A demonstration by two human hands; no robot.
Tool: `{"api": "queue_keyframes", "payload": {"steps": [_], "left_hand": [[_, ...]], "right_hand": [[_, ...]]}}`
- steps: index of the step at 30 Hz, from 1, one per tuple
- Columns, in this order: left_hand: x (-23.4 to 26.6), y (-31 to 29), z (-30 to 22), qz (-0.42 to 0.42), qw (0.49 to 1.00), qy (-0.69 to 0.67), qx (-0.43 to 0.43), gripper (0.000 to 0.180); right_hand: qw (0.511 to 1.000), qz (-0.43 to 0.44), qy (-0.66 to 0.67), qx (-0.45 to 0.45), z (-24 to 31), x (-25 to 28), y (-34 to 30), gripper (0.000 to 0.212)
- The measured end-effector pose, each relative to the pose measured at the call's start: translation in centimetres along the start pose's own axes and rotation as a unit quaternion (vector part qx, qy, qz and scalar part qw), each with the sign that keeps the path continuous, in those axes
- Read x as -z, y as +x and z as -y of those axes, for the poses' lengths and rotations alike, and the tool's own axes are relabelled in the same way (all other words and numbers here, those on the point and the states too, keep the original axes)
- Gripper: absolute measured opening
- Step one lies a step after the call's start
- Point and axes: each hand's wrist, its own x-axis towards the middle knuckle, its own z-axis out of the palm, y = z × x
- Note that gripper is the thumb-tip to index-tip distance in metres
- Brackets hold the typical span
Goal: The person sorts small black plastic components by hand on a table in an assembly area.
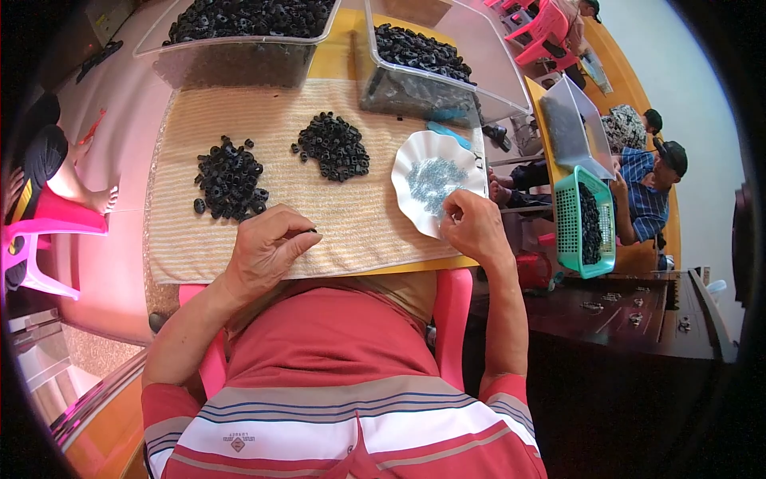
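Note:
My left hand (274, 246) is above the near edge of the striped towel (191, 254), thumb and index finger pinched on a small black plastic part (309, 231). Over the near right rim of a white scalloped dish (403, 166), the fingers of my right hand (476, 230) are closed in a pinch. Whatever is between them is hidden. Many tiny silvery-blue pieces (433, 182) lie in the dish. On the towel are two heaps of small black parts, one heap (229, 182) beyond my left hand and another heap (335, 148) near the middle.
Two clear bins of black parts, a left bin (239, 65) and a right bin (419, 97), stand along the far side. A blue object (449, 134) lies beyond the dish. To the right are a green basket (568, 231) and several people; another person sits at left.

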Motion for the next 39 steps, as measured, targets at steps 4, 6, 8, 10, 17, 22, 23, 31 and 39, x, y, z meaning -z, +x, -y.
{"api": "queue_keyframes", "payload": {"steps": [4, 6, 8, 10, 17, 22, 23, 31, 39], "left_hand": [[-0.1, 0.1, 0.0, 0.000, 1.000, -0.006, 0.000, 0.013], [0.0, 0.0, 0.1, 0.006, 1.000, -0.009, 0.014, 0.013], [-0.1, 0.1, 0.2, 0.012, 0.999, -0.013, 0.028, 0.012], [-0.2, 0.1, 0.1, 0.007, 0.999, -0.023, 0.021, 0.013], [-1.0, 0.0, 0.0, 0.022, 0.996, -0.067, 0.048, 0.012], [-1.7, 0.5, -0.7, 0.052, 0.995, -0.060, 0.058, 0.011], [-1.9, 0.7, -1.0, 0.053, 0.995, -0.058, 0.059, 0.011], [-4.0, 1.9, -2.2, 0.088, 0.982, -0.116, 0.116, 0.014], [-4.7, 1.3, -1.8, 0.097, 0.991, -0.068, 0.061, 0.023]], "right_hand": [[0.999, -0.043, -0.002, 0.013, 0.1, 0.2, -0.1, 0.015], [0.999, -0.046, 0.009, 0.000, 0.1, 0.2, -0.1, 0.015], [0.999, -0.049, 0.021, -0.013, -0.2, 0.0, -0.1, 0.016], [0.996, -0.085, 0.038, 0.004, -0.5, -0.4, -0.1, 0.017], [0.988, -0.125, 0.094, 0.005, 0.7, -0.5, -0.8, 0.018], [0.972, -0.137, 0.189, 0.036, 2.2, -0.7, -1.4, 0.018], [0.971, -0.137, 0.191, 0.035, 2.6, -0.8, -1.5, 0.018], [0.944, -0.079, 0.315, 0.056, 6.4, -1.4, -1.8, 0.022], [0.842, 0.051, 0.536, -0.014, 7.5, -3.1, -1.7, 0.031]]}}
